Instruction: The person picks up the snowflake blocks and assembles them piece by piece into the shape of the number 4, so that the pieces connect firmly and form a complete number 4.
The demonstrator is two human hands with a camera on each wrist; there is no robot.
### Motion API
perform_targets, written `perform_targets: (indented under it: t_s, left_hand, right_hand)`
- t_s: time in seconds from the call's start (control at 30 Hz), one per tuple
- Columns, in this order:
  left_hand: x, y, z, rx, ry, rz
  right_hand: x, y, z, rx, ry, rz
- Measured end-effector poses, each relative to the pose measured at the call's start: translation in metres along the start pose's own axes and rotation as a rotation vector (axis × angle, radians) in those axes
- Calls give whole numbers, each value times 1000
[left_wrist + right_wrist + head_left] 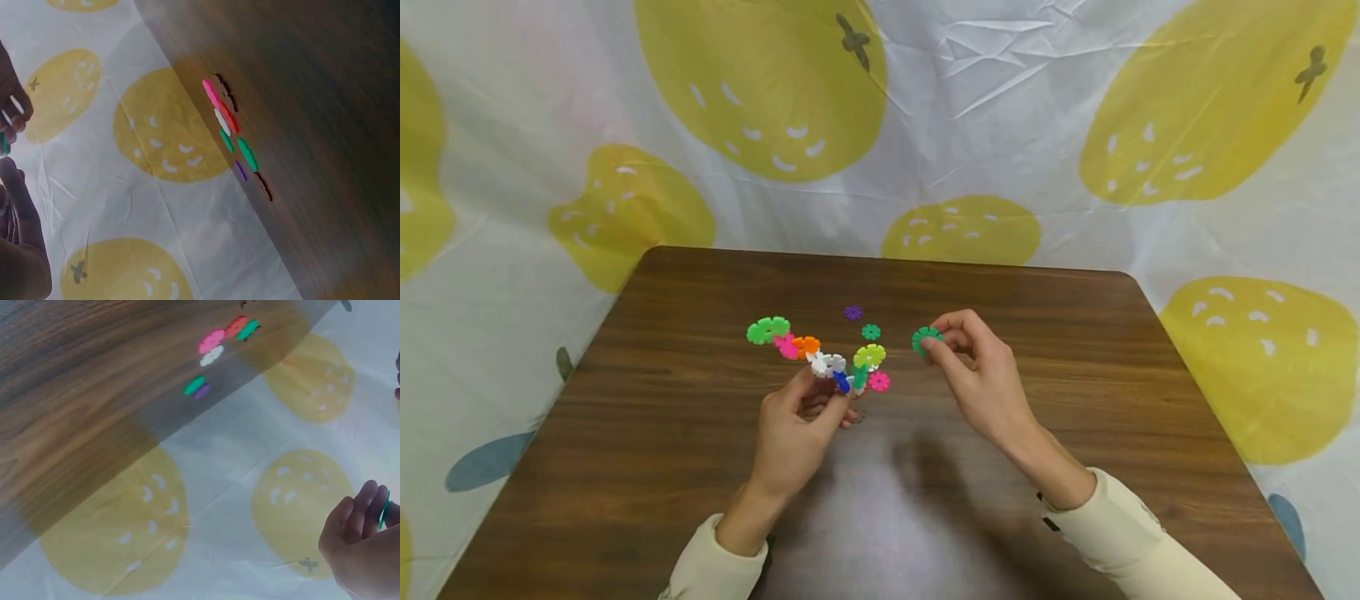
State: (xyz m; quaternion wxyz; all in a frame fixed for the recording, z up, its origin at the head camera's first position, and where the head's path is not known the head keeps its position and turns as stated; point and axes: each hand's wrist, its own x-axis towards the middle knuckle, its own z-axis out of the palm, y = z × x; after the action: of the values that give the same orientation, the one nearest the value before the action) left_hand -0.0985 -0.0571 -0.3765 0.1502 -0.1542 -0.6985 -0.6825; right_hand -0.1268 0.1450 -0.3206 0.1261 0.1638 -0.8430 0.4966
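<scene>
My left hand (797, 433) pinches a chain of joined, notched plastic discs near its lower end, over the table. The chain runs up to the left through white discs (827, 365), an orange disc (807, 347) and a pink one to a light-green disc (768, 331). A blue disc (842, 382) sits by the thumb, and a yellow-green disc (870, 356) stands at the right side. To the right, apart from the chain, my right hand (981, 379) holds a single green disc (927, 340) between thumb and fingers. That disc appears edge-on in the right wrist view.
Several loose discs lie on the brown wooden table (1060, 333), among them a purple disc (853, 312), a smaller green disc (871, 332) and a white disc (212, 355). A fruit-print cloth (820, 217) hangs behind the table's far edge.
</scene>
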Motion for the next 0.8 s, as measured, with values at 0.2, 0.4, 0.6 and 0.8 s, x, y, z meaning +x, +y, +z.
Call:
perform_targets:
  t_s: [0.2, 0.4, 0.6, 0.8]
  left_hand:
    - [0, -1, 1, 1, 6, 14]
    - [1, -1, 2, 10, 5, 13]
    - [0, 0, 3, 14, 2, 11]
    - [-1, 1, 4, 21, -3, 9]
  right_hand:
    - [-2, -10, 0, 61, 7, -44]
    - [0, -21, 2, 75, 19, -76]
    - [1, -30, 5, 48, 31, -86]
    - [2, -34, 9, 51, 40, -91]
